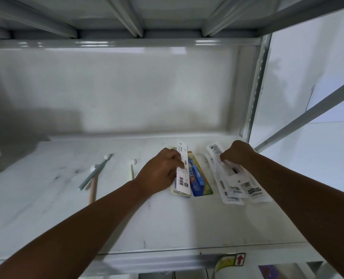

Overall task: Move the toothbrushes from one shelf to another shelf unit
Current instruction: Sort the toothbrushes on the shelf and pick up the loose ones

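On the white shelf [127, 218] lie packaged and loose toothbrushes. My left hand [159, 174] grips a white carded toothbrush pack [182, 178], tilted up on edge over a blue and yellow toothbrush pack [199, 178]. My right hand [237, 154] is closed on the top of a pile of white-wrapped toothbrush packs [235, 188] at the right. Further left lie three loose brushes: a teal toothbrush [92, 174] crossing a pink toothbrush [92, 188], and a cream toothbrush [132, 170] partly hidden by my left wrist.
The shelf above [127, 17] hangs close overhead. A metal upright [255, 93] and a diagonal brace [307, 115] stand at the right. A label with a red arrow [240, 259] marks the shelf's front edge, with items on a lower shelf [267, 271] beneath.
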`<state>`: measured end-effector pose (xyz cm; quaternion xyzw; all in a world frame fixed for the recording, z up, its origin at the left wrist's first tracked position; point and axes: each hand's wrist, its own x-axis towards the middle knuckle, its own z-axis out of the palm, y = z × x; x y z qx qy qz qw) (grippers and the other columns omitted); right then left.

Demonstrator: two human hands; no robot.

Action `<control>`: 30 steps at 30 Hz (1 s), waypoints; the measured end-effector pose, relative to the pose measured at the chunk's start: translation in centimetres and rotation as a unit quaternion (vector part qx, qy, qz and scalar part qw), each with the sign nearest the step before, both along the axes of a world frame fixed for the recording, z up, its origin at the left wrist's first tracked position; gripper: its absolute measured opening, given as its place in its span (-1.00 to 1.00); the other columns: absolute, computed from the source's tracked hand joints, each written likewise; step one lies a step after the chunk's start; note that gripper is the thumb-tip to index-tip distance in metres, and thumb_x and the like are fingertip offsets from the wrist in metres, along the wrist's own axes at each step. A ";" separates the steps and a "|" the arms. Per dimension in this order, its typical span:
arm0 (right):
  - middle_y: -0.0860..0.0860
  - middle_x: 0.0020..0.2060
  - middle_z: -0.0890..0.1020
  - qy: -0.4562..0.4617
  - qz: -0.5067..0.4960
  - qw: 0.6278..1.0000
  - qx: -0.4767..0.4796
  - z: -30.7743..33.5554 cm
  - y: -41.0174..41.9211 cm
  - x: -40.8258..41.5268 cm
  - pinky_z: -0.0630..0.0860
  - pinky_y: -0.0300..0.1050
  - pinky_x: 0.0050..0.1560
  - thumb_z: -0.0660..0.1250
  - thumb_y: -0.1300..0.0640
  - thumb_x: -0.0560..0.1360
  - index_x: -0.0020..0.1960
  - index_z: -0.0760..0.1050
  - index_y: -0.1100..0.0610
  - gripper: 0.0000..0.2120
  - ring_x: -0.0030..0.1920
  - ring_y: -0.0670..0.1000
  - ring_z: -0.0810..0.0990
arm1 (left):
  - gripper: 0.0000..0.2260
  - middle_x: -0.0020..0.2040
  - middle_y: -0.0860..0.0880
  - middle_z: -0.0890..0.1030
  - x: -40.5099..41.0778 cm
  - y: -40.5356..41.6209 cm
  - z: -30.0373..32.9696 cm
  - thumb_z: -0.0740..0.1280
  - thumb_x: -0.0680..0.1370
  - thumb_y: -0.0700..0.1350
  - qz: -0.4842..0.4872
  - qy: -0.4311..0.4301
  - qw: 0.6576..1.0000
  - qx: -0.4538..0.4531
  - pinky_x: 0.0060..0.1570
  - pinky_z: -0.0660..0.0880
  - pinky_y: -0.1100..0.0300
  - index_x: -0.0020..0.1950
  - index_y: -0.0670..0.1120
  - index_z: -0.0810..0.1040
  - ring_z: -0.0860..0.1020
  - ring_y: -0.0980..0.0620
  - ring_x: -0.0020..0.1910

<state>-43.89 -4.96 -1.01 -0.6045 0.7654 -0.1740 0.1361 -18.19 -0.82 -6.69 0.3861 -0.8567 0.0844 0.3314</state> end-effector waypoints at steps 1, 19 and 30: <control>0.16 -0.01 0.54 0.014 0.000 0.999 -0.035 -0.2 -0.1 0.2 0.48 -0.11 -0.10 0.43 0.02 0.41 0.08 0.48 0.25 -0.61 -0.05 0.15 0.54 | -0.69 0.04 -0.02 0.57 -0.1 0.1 0.1 0.32 0.41 -0.37 0.036 0.030 0.999 0.012 -0.06 0.54 0.14 0.06 -0.11 0.66 0.52 0.01 0.04; 0.17 -0.17 0.63 -0.062 0.134 0.989 0.021 -1.5 -0.2 8.9 0.38 -0.26 -0.57 0.43 0.02 0.47 -0.03 0.44 0.22 -0.70 -0.45 0.00 0.53 | -0.90 -0.06 -0.13 0.65 -3.2 1.5 2.3 0.34 0.50 -0.25 0.160 0.267 0.885 0.345 -0.33 0.52 0.20 -0.17 -0.07 0.51 0.56 0.01 -0.18; 0.07 -0.55 0.51 -0.096 0.220 0.969 -0.054 -0.3 1.3 17.2 0.52 -0.15 -0.33 0.34 0.03 0.41 -0.38 0.39 0.18 -0.71 -0.55 0.07 0.49 | -0.47 0.24 -0.19 0.45 12.2 3.1 3.5 0.31 0.50 0.16 0.528 0.132 0.810 0.218 0.18 0.41 -0.04 0.29 -0.19 0.36 0.41 -0.23 0.28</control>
